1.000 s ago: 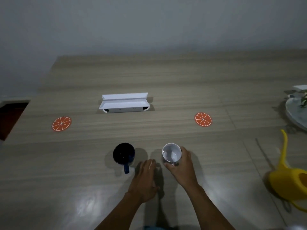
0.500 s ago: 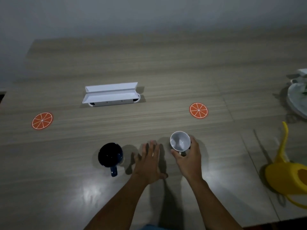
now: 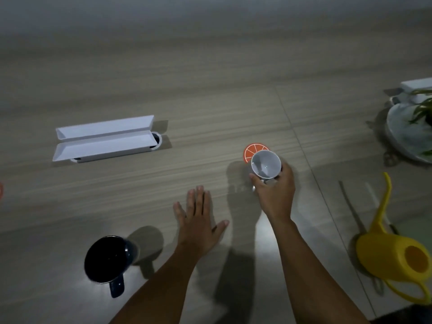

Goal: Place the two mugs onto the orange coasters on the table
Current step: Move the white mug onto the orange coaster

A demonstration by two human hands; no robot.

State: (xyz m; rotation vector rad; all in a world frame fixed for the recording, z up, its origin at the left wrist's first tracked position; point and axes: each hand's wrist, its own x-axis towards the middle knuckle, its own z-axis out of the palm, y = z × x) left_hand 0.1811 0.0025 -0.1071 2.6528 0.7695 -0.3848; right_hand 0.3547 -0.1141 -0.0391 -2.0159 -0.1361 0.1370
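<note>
My right hand (image 3: 274, 192) grips a white mug (image 3: 266, 163) from the near side and holds it above the table, so that it overlaps the near right part of an orange-slice coaster (image 3: 251, 150). A dark blue mug (image 3: 108, 259) stands upright on the table at the near left, handle toward me. My left hand (image 3: 198, 220) lies flat with fingers spread, between the two mugs and holding nothing. A sliver of a second orange coaster (image 3: 0, 190) shows at the left frame edge.
A long white open box (image 3: 105, 141) lies at the left middle of the wooden table (image 3: 210, 101). A yellow watering can (image 3: 392, 258) sits at the near right. A plant in a pale pot (image 3: 406, 132) stands at the far right edge.
My right hand has carried the white mug away from me, up to the right coaster. The left hand stays flat with fingers spread. The camera has moved closer; the left coaster is almost out of frame.
</note>
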